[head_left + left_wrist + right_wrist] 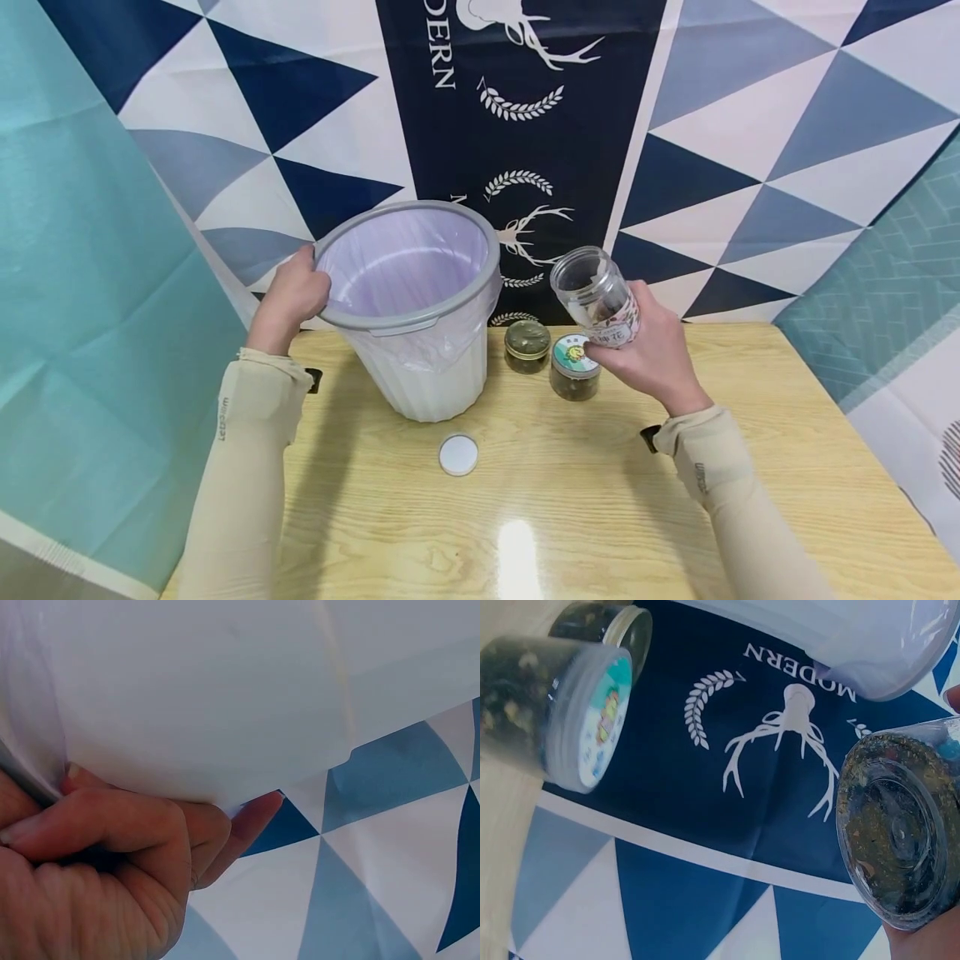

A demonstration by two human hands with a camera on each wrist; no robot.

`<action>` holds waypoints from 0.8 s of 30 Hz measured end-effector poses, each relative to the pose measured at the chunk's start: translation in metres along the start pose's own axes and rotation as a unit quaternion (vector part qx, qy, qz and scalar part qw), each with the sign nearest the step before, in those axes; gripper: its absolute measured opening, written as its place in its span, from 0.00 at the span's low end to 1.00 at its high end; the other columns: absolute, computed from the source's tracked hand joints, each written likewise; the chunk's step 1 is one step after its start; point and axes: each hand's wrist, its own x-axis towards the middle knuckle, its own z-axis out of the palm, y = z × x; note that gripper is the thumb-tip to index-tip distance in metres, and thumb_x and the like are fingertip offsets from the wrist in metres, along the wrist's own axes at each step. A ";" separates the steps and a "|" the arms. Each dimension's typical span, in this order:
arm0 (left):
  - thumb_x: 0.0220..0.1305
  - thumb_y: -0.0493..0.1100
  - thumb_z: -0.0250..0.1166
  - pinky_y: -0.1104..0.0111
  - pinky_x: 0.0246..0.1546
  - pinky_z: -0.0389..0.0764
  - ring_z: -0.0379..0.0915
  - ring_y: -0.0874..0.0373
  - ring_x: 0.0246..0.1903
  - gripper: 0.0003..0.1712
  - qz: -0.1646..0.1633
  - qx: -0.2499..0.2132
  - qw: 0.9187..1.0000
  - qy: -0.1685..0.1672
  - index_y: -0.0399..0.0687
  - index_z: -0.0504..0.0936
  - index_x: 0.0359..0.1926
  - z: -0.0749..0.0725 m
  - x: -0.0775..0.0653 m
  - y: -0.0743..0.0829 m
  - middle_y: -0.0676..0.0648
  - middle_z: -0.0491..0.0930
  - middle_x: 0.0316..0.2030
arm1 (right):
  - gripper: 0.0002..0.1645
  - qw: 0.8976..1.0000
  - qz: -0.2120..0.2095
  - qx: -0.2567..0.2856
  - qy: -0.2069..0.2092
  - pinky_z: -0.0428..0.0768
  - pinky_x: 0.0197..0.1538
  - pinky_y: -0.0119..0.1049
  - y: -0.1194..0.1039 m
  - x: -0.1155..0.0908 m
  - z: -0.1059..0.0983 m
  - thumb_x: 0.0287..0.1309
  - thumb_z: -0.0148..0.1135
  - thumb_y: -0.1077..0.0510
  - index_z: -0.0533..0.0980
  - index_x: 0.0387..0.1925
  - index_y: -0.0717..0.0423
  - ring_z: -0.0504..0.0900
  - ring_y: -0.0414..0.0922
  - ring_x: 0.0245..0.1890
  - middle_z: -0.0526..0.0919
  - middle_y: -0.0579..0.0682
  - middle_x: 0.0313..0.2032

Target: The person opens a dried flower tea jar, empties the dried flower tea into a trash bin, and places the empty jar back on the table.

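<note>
My left hand (291, 292) grips the grey rim of a white waste bin (442, 383) lined with a clear bag. In the left wrist view, the fingers (135, 825) are curled at the bin's edge, against its white side. To the right of the bin, my right hand (660, 350) holds a clear, lidless jar (606, 304) with a floral label. Its mouth tilts up and left toward the bin. Dark dried bits lie inside the jar's bottom, seen in the right wrist view (896, 832).
A white round lid (458, 455) lies on the wooden table (600, 500) in front of the bin. Two lidded jars stand behind: one with a dark lid (527, 340), one with a green-and-white lid (574, 354). A patterned cloth (720, 167) hangs at the back.
</note>
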 end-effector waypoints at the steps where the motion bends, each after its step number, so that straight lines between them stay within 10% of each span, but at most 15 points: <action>1: 0.67 0.35 0.37 0.40 0.76 0.56 0.55 0.32 0.74 0.42 -0.001 0.001 1.000 0.001 0.31 0.39 0.81 0.000 0.000 0.000 0.26 0.49 0.79 | 0.38 1.000 0.000 -0.003 -0.003 0.77 0.35 0.46 -0.001 0.004 -0.001 0.36 0.78 0.58 0.73 0.52 0.63 0.83 0.54 0.33 0.85 0.58 0.38; 24: 0.67 0.36 0.38 0.41 0.77 0.55 0.51 0.30 0.77 0.42 0.002 0.078 0.997 -0.002 0.31 0.41 0.81 0.000 0.003 0.006 0.25 0.50 0.78 | 0.40 0.977 -0.113 -0.168 -0.069 0.80 0.35 0.51 -0.066 0.147 0.007 0.44 0.74 0.44 0.71 0.56 0.58 0.80 0.55 0.32 0.83 0.55 0.40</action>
